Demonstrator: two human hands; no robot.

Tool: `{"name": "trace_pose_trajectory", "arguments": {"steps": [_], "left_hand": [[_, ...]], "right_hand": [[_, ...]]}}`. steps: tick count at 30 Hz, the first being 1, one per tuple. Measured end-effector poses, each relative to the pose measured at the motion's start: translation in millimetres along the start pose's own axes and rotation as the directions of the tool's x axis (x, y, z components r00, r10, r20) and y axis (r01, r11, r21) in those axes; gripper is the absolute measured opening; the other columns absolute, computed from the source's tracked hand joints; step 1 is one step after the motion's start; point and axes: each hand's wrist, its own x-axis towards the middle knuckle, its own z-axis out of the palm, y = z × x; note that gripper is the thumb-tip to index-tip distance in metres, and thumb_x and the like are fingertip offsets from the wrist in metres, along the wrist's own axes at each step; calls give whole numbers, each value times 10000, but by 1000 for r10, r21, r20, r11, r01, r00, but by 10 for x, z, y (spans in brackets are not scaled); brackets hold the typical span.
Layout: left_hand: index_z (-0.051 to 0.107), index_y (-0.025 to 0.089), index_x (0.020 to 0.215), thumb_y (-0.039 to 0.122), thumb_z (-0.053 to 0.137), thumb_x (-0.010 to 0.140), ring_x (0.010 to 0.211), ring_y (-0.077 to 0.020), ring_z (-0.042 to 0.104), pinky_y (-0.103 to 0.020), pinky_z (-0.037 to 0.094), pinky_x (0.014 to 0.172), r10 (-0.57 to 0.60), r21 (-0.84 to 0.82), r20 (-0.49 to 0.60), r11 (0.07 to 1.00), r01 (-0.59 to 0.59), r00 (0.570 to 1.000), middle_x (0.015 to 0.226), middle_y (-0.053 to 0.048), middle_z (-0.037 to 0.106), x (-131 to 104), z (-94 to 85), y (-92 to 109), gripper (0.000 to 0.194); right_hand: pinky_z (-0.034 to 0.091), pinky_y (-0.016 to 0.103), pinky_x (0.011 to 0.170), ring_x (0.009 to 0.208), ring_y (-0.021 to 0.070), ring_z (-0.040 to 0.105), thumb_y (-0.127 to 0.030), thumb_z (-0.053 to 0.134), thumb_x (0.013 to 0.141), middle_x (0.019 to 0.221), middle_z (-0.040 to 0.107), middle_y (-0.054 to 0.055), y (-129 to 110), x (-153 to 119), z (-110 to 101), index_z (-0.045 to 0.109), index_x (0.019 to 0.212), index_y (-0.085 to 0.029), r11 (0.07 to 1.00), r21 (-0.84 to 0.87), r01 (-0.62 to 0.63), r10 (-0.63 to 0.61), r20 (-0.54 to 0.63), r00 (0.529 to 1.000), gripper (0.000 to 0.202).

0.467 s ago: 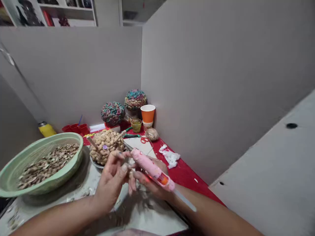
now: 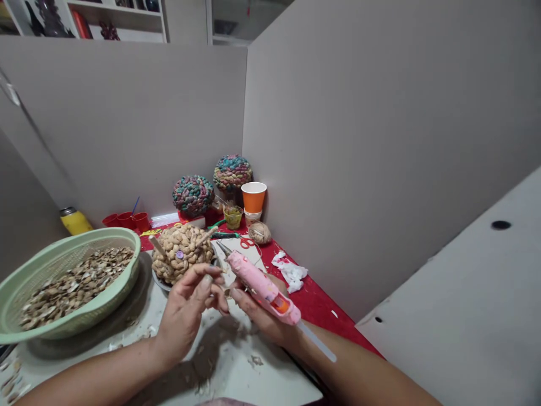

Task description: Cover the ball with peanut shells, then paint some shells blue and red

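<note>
My right hand (image 2: 268,310) is wrapped round a pink glue gun (image 2: 260,285), whose metal nozzle points up and left and whose clear glue stick juts out at the back. A small brownish piece (image 2: 228,292) shows by the right thumb. My left hand (image 2: 192,304) is just left of it, fingers curled but apart, with nothing visible between them. Behind the left hand, a ball covered in peanuts (image 2: 182,251), with a purple button and two sticks, sits in a grey bowl (image 2: 163,283).
A green basket (image 2: 137,256) of shells stands at the left. Farther back are a yellow bottle (image 2: 76,221), red cups (image 2: 125,220), two coloured balls (image 2: 193,195), an orange cup (image 2: 254,197), twine (image 2: 259,232), red scissors (image 2: 247,242) and white tissue (image 2: 289,272).
My left hand has drawn back a little to the left, away from my right hand, and its fingers have separated from it. The glue gun stays in my right hand, its nozzle now more visible.
</note>
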Motion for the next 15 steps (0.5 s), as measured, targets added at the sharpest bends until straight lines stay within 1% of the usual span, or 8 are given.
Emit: {"name": "trace_pose_trajectory", "arguments": {"steps": [2,4,6,7,9,11,13,15], "left_hand": [[686,156,986,427,753,845,588,-117,663,-224,558,605,-53,11,-7,999,53,999,673,-4,693,0,-38,34,313],[690,134,894,450,760,830,526,-115,644,-218,547,554,-172,6,20,985,172,985,603,-14,685,2,-63,69,329],[668,128,801,440,799,792,492,-112,639,-214,545,520,-291,-4,45,957,291,956,598,-31,699,3,-84,104,339],[660,126,787,421,830,761,492,-113,646,-216,553,517,-336,-10,53,942,337,940,618,-39,712,1,-95,120,341],[666,118,807,377,882,702,506,-115,660,-221,575,527,-407,-30,66,912,409,911,658,-51,730,-11,-123,145,353],[686,107,845,336,906,671,523,-112,670,-222,593,542,-467,-57,77,880,472,881,687,-58,736,-33,-154,156,362],[699,103,839,293,918,655,542,-110,681,-215,605,550,-511,-87,90,851,518,855,705,-55,736,-60,-185,150,343],[712,106,832,252,925,641,555,-108,687,-212,613,557,-525,-118,96,838,533,846,701,-40,729,-83,-215,134,322]], "right_hand": [[535,284,604,638,161,602,-355,543,967,733,606,19,24,2,-14,567,831,-213,987,-149,58,-65,-41,997,197],[507,274,575,607,151,566,-326,539,963,714,578,7,108,-4,-14,565,833,-217,966,-207,156,-166,-33,986,172],[469,271,528,567,147,526,-354,552,950,678,540,-5,221,-8,3,535,812,-226,943,-197,270,-278,-16,960,189],[449,271,504,545,145,505,-383,556,945,653,518,-12,275,-8,15,512,789,-231,932,-183,313,-318,-1,948,222],[427,272,484,527,146,490,-425,556,944,623,506,-17,359,-2,39,483,762,-237,918,-169,359,-359,33,933,271],[428,262,491,533,142,507,-406,548,965,620,532,-14,399,12,57,492,767,-234,901,-146,409,-402,73,913,268],[436,247,502,549,137,533,-384,538,986,626,562,-10,408,23,65,514,783,-227,874,-101,476,-467,100,879,258],[436,243,500,544,134,538,-402,530,994,619,570,-10,409,21,66,529,790,-223,857,-62,512,-504,107,857,272]]}}
